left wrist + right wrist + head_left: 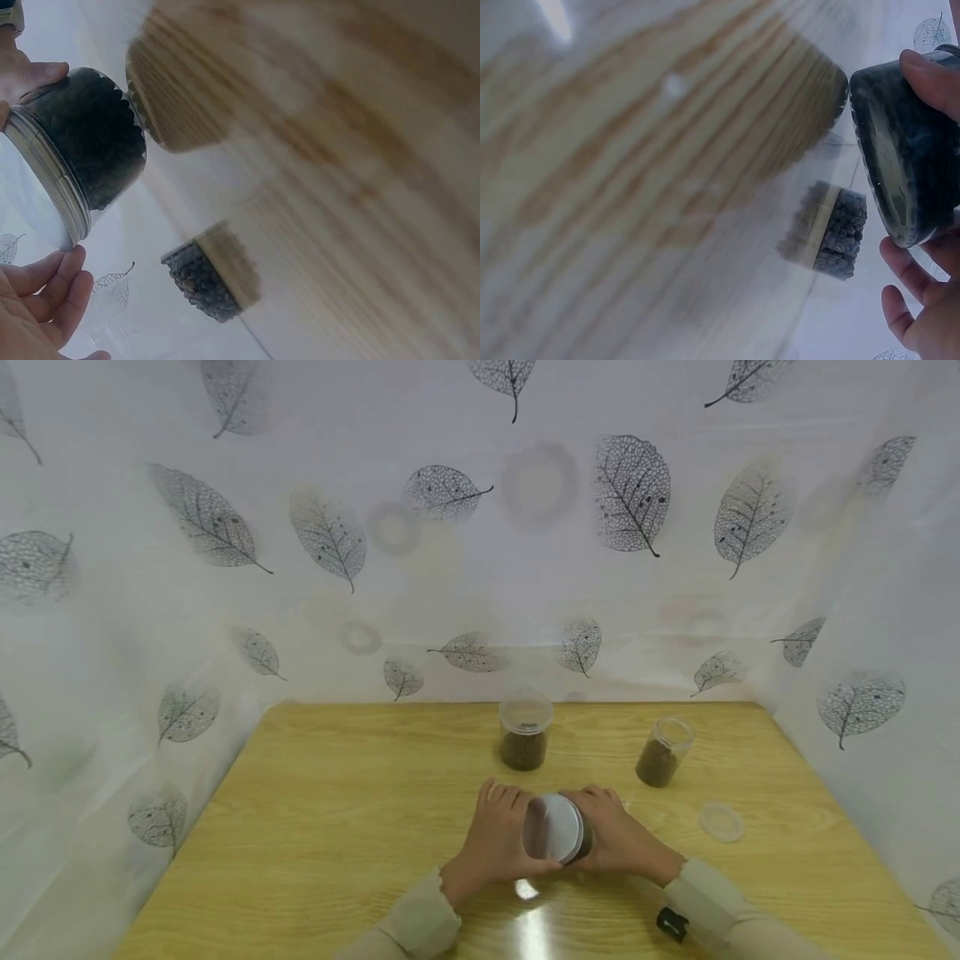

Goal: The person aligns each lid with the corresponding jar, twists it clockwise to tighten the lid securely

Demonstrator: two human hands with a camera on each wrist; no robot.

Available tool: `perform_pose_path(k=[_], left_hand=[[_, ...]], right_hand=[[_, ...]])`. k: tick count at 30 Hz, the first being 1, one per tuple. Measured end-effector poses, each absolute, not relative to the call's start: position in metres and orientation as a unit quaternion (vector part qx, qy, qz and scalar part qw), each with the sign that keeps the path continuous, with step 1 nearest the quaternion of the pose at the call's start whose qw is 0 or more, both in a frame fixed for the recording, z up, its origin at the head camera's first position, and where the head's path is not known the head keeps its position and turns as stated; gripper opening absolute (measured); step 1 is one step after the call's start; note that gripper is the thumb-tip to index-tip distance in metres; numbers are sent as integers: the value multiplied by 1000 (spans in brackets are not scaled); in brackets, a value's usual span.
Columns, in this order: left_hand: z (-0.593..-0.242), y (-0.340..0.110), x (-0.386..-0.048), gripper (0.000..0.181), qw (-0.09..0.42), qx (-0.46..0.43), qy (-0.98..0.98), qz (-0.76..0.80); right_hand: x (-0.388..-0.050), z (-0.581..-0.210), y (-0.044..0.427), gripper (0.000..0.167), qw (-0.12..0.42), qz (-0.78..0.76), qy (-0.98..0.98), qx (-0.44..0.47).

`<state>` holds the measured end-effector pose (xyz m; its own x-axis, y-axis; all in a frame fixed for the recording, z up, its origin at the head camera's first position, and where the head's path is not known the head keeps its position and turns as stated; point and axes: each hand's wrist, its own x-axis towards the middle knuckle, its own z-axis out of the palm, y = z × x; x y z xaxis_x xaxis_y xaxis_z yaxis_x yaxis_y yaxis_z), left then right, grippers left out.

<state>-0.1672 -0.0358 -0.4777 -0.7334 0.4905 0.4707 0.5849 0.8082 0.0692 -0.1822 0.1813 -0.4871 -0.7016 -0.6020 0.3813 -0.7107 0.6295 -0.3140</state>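
Observation:
Both hands hold a clear jar of dark beans (94, 142) with a silver lid (562, 828), in front of the person over the table. The jar is tilted, lid toward the left hand. My left hand (495, 843) has its thumb and fingers around the lid's rim; in the left wrist view its fingertips (73, 259) touch the rim's lower edge. My right hand (618, 837) grips the jar's body; in the right wrist view the thumb (930, 81) lies on the jar's side and fingers are under it.
At the back of the wooden table (337, 793) stands a clear jar (523, 748) partly filled with dark beans. A narrower, lidless jar (660, 762) with dark contents is to its right. A clear round lid (722, 822) lies near the right hand. Leaf-printed sheeting (450, 593) surrounds the table.

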Motion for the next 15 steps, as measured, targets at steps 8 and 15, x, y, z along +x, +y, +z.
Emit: perform_pose_path(k=[8,15], left_hand=[[-475,-42,-168,88,216,-307,-925,-64],[-473,-46,-169,90,182,-318,-928,-62]], right_hand=[[-183,-487,180,94,97,231,-895,368],[-181,-487,180,94,82,230,-901,360]])
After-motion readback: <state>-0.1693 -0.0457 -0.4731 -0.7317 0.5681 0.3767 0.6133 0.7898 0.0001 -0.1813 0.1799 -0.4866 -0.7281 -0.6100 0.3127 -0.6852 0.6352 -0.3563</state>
